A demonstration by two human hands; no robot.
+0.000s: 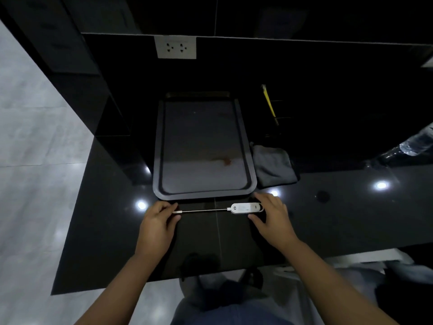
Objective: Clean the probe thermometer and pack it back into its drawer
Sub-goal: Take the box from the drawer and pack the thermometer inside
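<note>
Slim white thermometer [246,208], thin steel probe

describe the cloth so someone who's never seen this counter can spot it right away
Find the big grey tray in the middle of the black counter. The cloth lies just off the tray's right edge, near its front corner. It is a folded grey towel, the only soft, rumpled thing there; the thermometer is white and hard.

— What is the person wearing on the arms?
— Nothing that shows: both forearms are bare to the picture's edge, no sleeves, and the left hand [156,225] and right hand [271,220] carry no gloves.
— And lower down?
— Blue-grey trousers, possibly jeans, above dark shoes.
</note>
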